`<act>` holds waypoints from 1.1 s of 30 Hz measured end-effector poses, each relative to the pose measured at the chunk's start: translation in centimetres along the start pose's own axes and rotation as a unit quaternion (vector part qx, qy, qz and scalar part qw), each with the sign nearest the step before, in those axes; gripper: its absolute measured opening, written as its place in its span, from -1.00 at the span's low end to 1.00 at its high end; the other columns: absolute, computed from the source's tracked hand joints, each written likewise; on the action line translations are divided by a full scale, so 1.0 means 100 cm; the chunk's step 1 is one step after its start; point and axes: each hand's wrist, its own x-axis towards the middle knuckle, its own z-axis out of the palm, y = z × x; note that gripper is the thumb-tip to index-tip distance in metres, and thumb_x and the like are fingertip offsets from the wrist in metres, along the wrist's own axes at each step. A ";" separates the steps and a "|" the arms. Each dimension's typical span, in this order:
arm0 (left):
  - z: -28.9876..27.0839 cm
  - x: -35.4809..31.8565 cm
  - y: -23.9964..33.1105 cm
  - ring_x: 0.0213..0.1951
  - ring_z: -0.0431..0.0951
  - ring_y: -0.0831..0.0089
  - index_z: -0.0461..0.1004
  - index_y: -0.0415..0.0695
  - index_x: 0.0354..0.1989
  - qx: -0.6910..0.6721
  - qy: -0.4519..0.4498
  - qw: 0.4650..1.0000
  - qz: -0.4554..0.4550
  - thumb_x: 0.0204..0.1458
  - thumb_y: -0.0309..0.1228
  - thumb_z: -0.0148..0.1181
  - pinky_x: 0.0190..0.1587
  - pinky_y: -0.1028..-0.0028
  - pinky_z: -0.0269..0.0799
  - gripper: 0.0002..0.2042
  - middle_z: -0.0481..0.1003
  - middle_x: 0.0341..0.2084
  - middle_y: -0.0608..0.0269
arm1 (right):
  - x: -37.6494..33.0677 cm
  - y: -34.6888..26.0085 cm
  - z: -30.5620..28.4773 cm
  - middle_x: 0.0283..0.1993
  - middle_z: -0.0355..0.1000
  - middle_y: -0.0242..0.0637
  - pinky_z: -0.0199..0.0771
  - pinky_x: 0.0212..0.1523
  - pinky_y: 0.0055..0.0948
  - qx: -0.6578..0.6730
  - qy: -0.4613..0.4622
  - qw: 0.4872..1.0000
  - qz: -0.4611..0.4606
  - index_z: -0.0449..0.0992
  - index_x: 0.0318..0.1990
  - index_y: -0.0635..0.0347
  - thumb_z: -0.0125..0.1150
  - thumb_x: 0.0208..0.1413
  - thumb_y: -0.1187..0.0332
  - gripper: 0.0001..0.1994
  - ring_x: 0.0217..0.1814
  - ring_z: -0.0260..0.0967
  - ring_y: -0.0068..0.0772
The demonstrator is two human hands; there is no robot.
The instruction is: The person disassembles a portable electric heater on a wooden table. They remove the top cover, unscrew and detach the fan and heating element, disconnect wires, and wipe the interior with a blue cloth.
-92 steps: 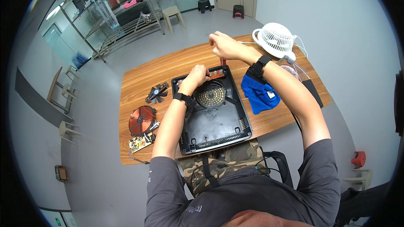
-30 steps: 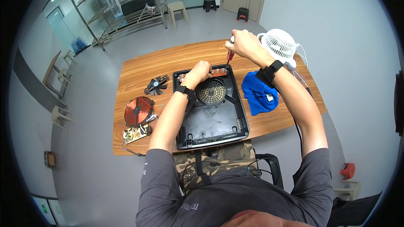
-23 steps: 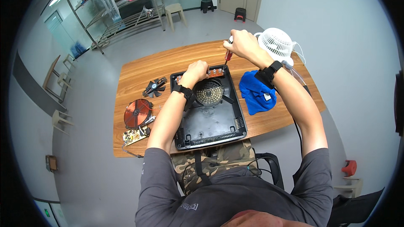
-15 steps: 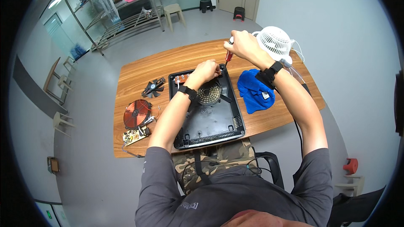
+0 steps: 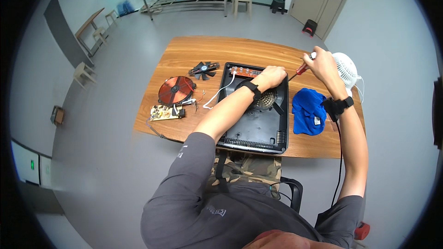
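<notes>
My right hand (image 5: 321, 64) is closed around a screwdriver (image 5: 302, 69) with a red and clear handle. Its shaft slants down to the left, its tip near the far right corner of a black plastic appliance housing (image 5: 258, 131). Over that same corner, my left hand (image 5: 274, 76) has its fingers curled downward; what they grip is hidden. A narrow orange-red circuit board (image 5: 243, 71) with a white cable runs along the housing's far edge, its right end reaching under my left hand. Below my left wrist is a round vent grille (image 5: 265, 101), partly covered by my forearm.
Left of the housing lie a black fan (image 5: 204, 70), a copper-coloured coil disc (image 5: 176, 90) and a populated circuit board (image 5: 164, 112) with wires. To the right are a blue cloth (image 5: 308, 110) and a white fan cage (image 5: 345, 71) on the wooden table (image 5: 194, 48).
The view has turned, putting the table further right. The screwdriver has gone from nearly upright to a clear slant, with my right hand lower. My left hand stays at the housing's corner.
</notes>
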 end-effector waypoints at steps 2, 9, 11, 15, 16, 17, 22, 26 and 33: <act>0.004 0.000 -0.006 -0.09 0.63 -0.01 0.64 -0.24 -0.33 0.007 -0.003 1.000 -0.005 -0.01 -0.51 0.16 -0.07 0.13 0.57 -0.85 0.62 -0.22 -0.08 | 0.001 -0.006 -0.001 -0.42 0.55 0.17 0.58 -0.15 -0.04 0.004 -0.008 1.000 0.001 0.56 -0.28 0.44 0.25 0.09 0.02 -0.51 -0.23 0.58 0.23; 0.007 0.005 -0.008 -0.14 0.62 -0.09 0.61 -0.29 -0.37 -0.055 0.015 0.998 -0.032 -0.11 -0.48 0.23 -0.09 0.11 0.56 -0.84 0.60 -0.26 -0.12 | -0.005 -0.009 -0.010 -0.46 0.54 0.16 0.57 -0.19 -0.08 -0.005 -0.001 1.000 0.003 0.55 -0.29 0.45 0.26 0.12 0.05 -0.53 -0.28 0.58 0.20; 0.005 0.008 -0.005 -0.13 0.61 -0.07 0.60 -0.26 -0.37 -0.039 0.007 0.998 -0.050 -0.12 -0.42 0.26 -0.07 0.09 0.55 -0.83 0.58 -0.25 -0.11 | -0.005 -0.008 -0.012 -0.47 0.54 0.15 0.56 -0.21 -0.09 -0.007 0.006 1.000 -0.003 0.55 -0.30 0.45 0.26 0.13 0.06 -0.54 -0.29 0.58 0.19; -0.004 0.005 0.002 -0.19 0.63 -0.07 0.62 -0.26 -0.37 -0.028 0.079 0.994 -0.074 -0.14 -0.36 0.30 -0.12 0.07 0.57 -0.78 0.60 -0.33 -0.11 | -0.007 -0.016 -0.019 -0.47 0.53 0.17 0.56 -0.21 -0.08 0.004 0.009 1.000 0.004 0.54 -0.32 0.46 0.26 0.13 0.07 -0.54 -0.30 0.56 0.23; -0.010 0.002 -0.002 -0.20 0.64 -0.05 0.63 -0.24 -0.36 -0.027 0.054 0.995 -0.073 -0.13 -0.35 0.31 -0.13 0.09 0.58 -0.78 0.61 -0.34 -0.10 | -0.007 -0.017 -0.020 -0.47 0.52 0.18 0.56 -0.21 -0.07 0.006 0.008 1.000 0.002 0.54 -0.32 0.46 0.26 0.13 0.07 -0.54 -0.29 0.56 0.24; -0.019 -0.003 -0.015 -0.21 0.64 -0.03 0.63 -0.23 -0.35 -0.026 0.029 0.997 -0.073 -0.12 -0.33 0.32 -0.13 0.10 0.58 -0.77 0.62 -0.35 -0.09 | -0.007 -0.018 -0.021 -0.47 0.52 0.20 0.55 -0.21 -0.06 0.008 0.007 1.000 0.001 0.54 -0.32 0.46 0.25 0.13 0.07 -0.54 -0.28 0.55 0.26; -0.089 -0.072 -0.096 -0.32 0.68 0.16 0.69 -0.14 -0.34 -0.071 -0.078 0.987 -0.121 -0.09 -0.26 0.38 -0.18 0.25 0.60 -0.77 0.66 -0.41 0.01 | 0.000 -0.008 -0.008 -0.42 0.52 0.24 0.55 -0.15 -0.01 0.016 0.010 1.000 -0.022 0.55 -0.32 0.45 0.23 0.11 0.03 -0.52 -0.22 0.55 0.28; -0.116 -0.142 -0.140 -0.44 0.66 0.21 0.65 -0.18 -0.48 -0.034 -0.103 0.976 -0.186 -0.16 -0.33 0.36 -0.29 0.29 0.56 -0.84 0.63 -0.53 0.05 | 0.011 -0.012 0.006 -0.38 0.56 0.18 0.57 -0.10 -0.05 0.006 -0.004 1.000 -0.017 0.59 -0.25 0.43 0.22 0.11 -0.01 -0.49 -0.21 0.58 0.22; -0.075 -0.186 -0.157 -0.08 0.65 0.07 0.66 -0.20 -0.25 0.044 -0.269 0.922 -0.276 -0.14 -0.32 0.48 -0.03 0.22 0.58 -0.71 0.64 -0.21 -0.05 | 0.019 -0.027 0.020 -0.39 0.58 0.12 0.60 -0.14 -0.06 0.005 -0.015 1.000 -0.016 0.63 -0.22 0.39 0.23 0.10 -0.03 -0.49 -0.24 0.60 0.16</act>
